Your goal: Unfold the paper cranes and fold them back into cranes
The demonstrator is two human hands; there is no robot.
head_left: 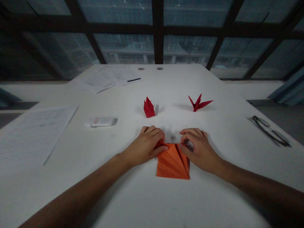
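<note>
A folded sheet of orange origami paper [173,164], roughly square and creased with several fold lines, lies on the white table in front of me. At its upper left corner my left hand [152,141] pinches the edge, thumb on top and fingers curled behind. My right hand [194,147] grips the upper right edge between thumb and index finger, its other fingers bent. Beyond my hands stand a red folded paper figure [148,107] with pointed tips and a red paper crane [198,104] with its wings spread.
A white remote control [101,122] lies left of my hands. Printed sheets [30,136] cover the left side, and more papers [102,77] with a black strip [134,80] lie further back. Black-framed glasses [270,131] rest near the right edge. Windows rise behind the table [133,202].
</note>
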